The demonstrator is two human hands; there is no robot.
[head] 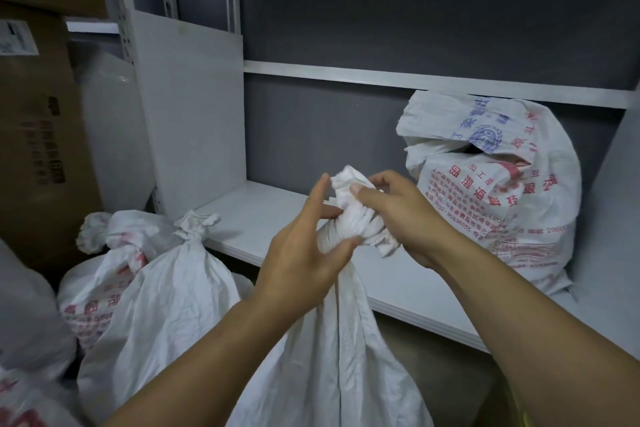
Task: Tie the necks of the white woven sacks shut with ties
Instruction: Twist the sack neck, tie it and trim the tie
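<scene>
Your left hand (301,253) rises from the lower left on a bare left forearm (180,367), wrist straight, its back turned toward you. The index finger (323,185) points up and touches nothing. The thumb and middle finger pinch the sack neck (351,222) from the left. Your right hand (405,218) reaches in from the lower right on a bare right forearm (519,305). Its thumb presses flat against the upper neck and the other fingers curl round the far side. The two hands sit close together.
</scene>
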